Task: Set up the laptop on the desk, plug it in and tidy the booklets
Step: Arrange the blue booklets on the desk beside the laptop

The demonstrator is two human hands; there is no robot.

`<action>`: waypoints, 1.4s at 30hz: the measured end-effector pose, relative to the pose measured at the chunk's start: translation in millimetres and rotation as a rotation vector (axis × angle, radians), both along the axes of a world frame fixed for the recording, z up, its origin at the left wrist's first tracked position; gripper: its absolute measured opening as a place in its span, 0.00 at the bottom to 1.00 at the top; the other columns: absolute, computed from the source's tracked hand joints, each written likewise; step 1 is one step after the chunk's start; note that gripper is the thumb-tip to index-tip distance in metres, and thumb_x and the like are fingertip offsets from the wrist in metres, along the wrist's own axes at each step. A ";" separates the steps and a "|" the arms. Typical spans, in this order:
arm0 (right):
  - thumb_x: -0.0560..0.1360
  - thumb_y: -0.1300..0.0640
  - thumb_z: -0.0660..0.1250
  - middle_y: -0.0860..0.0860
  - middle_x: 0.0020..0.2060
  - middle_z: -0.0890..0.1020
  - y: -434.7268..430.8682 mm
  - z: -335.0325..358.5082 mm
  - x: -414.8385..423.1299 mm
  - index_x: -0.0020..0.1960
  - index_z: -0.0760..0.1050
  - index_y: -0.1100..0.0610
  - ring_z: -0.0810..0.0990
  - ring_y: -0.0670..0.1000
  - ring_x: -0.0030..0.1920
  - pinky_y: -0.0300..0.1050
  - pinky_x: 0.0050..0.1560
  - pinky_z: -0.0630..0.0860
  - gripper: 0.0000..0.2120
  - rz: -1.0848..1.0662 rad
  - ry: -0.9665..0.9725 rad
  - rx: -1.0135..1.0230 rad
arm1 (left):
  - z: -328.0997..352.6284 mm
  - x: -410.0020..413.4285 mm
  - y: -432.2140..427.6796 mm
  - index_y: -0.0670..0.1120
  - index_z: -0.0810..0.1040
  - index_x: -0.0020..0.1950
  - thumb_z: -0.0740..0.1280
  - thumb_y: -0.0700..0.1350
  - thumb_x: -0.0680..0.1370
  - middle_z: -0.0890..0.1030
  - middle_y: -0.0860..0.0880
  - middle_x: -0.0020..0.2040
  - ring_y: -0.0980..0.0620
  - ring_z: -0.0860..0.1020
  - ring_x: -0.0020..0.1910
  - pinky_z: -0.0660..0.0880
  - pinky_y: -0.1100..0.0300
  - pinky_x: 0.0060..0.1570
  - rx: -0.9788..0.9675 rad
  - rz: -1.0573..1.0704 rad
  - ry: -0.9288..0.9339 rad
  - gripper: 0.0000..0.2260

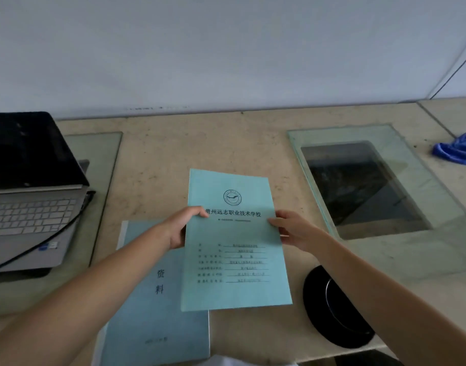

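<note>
I hold a light teal booklet (234, 260) with a round emblem and printed lines above the desk's middle. My left hand (180, 228) grips its left edge and my right hand (296, 229) grips its right edge. Under it, towards the left, a bluer booklet (147, 313) lies flat on the beige desk (226, 143). An open silver laptop (28, 215) with a dark screen stands at the left, and a black cable (54, 233) runs across its right side.
A glass pane (422, 207) covers a dark rectangular opening at the right. A blue cloth (456, 150) lies at the far right. A round black object (332, 307) sits near the front edge under my right forearm. A white wall stands behind.
</note>
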State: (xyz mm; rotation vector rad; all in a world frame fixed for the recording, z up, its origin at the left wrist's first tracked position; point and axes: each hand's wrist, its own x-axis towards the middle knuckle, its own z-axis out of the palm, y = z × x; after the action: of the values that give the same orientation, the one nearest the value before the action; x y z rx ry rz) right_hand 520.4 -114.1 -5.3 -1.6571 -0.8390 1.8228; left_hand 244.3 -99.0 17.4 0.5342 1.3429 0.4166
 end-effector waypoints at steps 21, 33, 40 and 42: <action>0.75 0.66 0.67 0.54 0.45 0.83 -79.1 -30.1 -167.7 0.52 0.75 0.59 0.84 0.53 0.41 0.44 0.35 0.82 0.07 0.092 -0.143 -0.017 | -33.6 -184.2 -105.9 0.41 0.72 0.62 0.66 0.39 0.76 0.77 0.46 0.56 0.46 0.76 0.57 0.75 0.55 0.48 0.165 -0.144 0.469 0.14; 0.72 0.63 0.68 0.51 0.36 0.82 -83.7 -33.1 -178.3 0.49 0.80 0.56 0.83 0.53 0.40 0.51 0.45 0.83 0.07 0.155 -0.549 0.204 | -38.5 -197.3 -107.7 0.42 0.75 0.52 0.70 0.38 0.73 0.82 0.45 0.43 0.44 0.81 0.34 0.78 0.55 0.32 0.464 -0.265 0.679 0.09; 0.75 0.63 0.63 0.49 0.42 0.83 -79.4 -28.0 -165.8 0.61 0.76 0.53 0.83 0.47 0.40 0.40 0.34 0.80 0.16 0.132 -0.542 0.196 | -43.4 -196.4 -105.6 0.42 0.72 0.60 0.70 0.39 0.71 0.78 0.47 0.48 0.51 0.77 0.42 0.76 0.52 0.45 0.526 -0.390 0.802 0.18; 0.75 0.64 0.61 0.48 0.41 0.83 -79.8 -26.3 -167.6 0.62 0.77 0.53 0.82 0.46 0.40 0.39 0.34 0.80 0.17 0.158 -0.524 0.187 | -44.2 -194.2 -104.5 0.42 0.66 0.67 0.69 0.41 0.72 0.73 0.45 0.60 0.48 0.76 0.52 0.76 0.52 0.51 0.504 -0.434 0.833 0.25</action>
State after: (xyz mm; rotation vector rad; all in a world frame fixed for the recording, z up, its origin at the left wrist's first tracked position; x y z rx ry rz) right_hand 352.8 -193.9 -31.6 -2.0189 -1.3475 1.3588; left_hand 50.1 -203.5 -26.7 1.5044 1.8481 0.1601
